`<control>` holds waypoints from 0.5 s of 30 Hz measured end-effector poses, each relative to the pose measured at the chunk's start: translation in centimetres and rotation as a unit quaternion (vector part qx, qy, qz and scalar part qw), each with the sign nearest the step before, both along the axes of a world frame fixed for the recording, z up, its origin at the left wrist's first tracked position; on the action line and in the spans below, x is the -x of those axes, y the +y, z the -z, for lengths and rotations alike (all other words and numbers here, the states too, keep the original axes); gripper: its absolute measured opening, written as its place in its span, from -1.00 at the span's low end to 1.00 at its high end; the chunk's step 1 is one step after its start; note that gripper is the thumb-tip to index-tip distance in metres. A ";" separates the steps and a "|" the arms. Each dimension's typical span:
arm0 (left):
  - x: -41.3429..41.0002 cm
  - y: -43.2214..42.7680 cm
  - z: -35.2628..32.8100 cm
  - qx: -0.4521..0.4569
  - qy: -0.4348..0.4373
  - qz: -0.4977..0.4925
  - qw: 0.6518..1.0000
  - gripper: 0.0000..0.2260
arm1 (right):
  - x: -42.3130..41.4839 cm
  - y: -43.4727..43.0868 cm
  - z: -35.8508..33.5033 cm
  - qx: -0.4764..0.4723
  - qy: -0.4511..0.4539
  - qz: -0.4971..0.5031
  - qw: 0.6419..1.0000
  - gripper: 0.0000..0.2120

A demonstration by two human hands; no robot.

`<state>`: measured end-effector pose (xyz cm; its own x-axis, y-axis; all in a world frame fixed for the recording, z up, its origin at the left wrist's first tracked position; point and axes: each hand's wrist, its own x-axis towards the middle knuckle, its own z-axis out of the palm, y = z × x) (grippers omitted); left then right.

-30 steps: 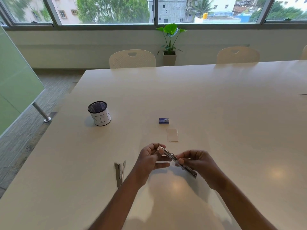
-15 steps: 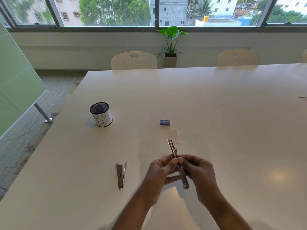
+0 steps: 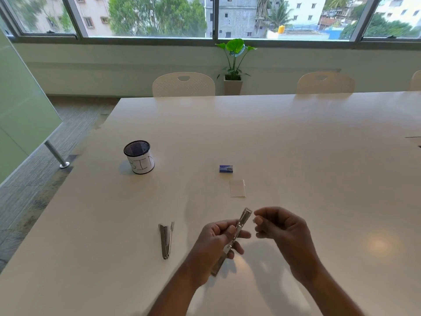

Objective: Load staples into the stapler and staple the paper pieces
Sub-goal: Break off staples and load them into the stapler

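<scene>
Closest in, the left hand (image 3: 218, 240) grips the stapler magazine (image 3: 237, 233), fingers and thumb curled round its middle; the narrow metal channel is held off the table (image 3: 319, 179), tilted, its far end raised and its near end pointing down toward the wrist. Just to its right, apart from the metal, the right hand (image 3: 282, 231) hovers with fingers curled and thumb and forefinger drawn close; whether anything small is pinched between them cannot be told. Left of the left hand, near but not touching, the stapler body (image 3: 165, 240) lies flat, its two arms spread in a narrow V that opens away from the person. Beyond the hands, a paper piece (image 3: 237, 188) lies flat, and just past it sits the blue staple box (image 3: 226, 169), the two slightly apart. Further left stands a mesh cup (image 3: 139, 157) labelled BIN, near the table's left edge, which slants away to the far corner. Right of the hands the tabletop runs wide and bare. Along the far edge stand two chairs (image 3: 183, 84), a potted plant (image 3: 234, 62) between them, under the windows (image 3: 148, 17).
</scene>
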<state>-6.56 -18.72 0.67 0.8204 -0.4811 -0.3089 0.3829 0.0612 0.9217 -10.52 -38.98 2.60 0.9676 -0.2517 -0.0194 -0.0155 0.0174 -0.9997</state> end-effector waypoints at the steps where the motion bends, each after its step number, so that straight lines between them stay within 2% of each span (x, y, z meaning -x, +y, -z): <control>1: 0.0 0.2 -0.1 -0.006 -0.008 0.007 1.000 -0.71 | -0.1 -0.4 -0.2 -0.003 -0.006 -0.008 1.000 -0.84; 6: 0.0 1.2 -0.7 -0.026 -0.047 0.048 0.997 -0.70 | -0.2 -1.2 -0.6 0.017 -0.028 -0.059 0.998 -0.77; 9: 0.1 1.6 -1.0 -0.024 -0.058 0.067 0.996 -0.69 | -0.1 -1.0 -0.7 0.063 -0.055 -0.079 0.993 -0.73; 12: 0.2 1.9 -1.1 -0.024 -0.065 0.076 0.995 -0.68 | 0.0 -0.7 -0.9 0.181 -0.099 -0.073 0.976 -0.68; 15: 0.2 2.2 -1.0 -0.020 -0.065 0.085 0.994 -0.68 | 0.1 -0.7 -1.0 0.324 -0.167 -0.083 0.927 -0.76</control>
<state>-6.78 -16.53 1.64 0.7624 -0.6059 -0.2271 0.2615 -0.0325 0.9647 -10.63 -39.66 3.56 0.9185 0.0468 0.3926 0.3488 -0.5636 -0.7488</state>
